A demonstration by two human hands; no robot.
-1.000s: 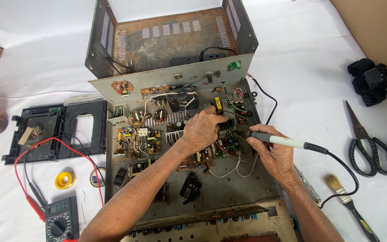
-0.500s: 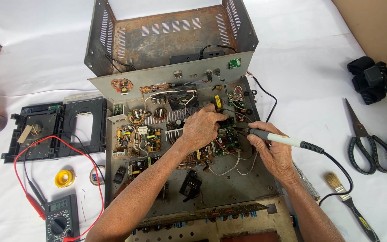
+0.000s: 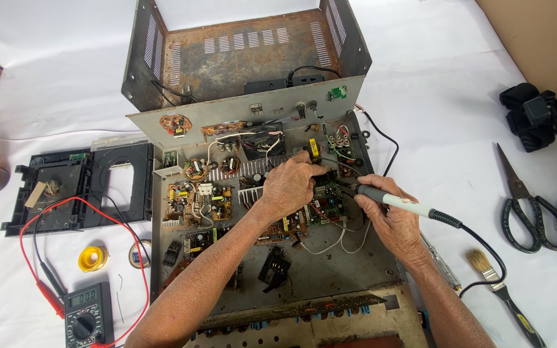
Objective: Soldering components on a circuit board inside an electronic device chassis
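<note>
Fingers of our left hand point(image 3: 294, 187) pinch narrowly at the green circuit board point(image 3: 327, 205) mid-frame; our right hand point(image 3: 391, 216) grips the soldering iron point(image 3: 398, 203), its long axis pointing left toward that board.

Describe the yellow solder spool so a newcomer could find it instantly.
Start at the open metal chassis mid-frame, then look left to the white cloth below the black tray. The solder spool lies above the multimeter: the only small yellow ring there.
</note>
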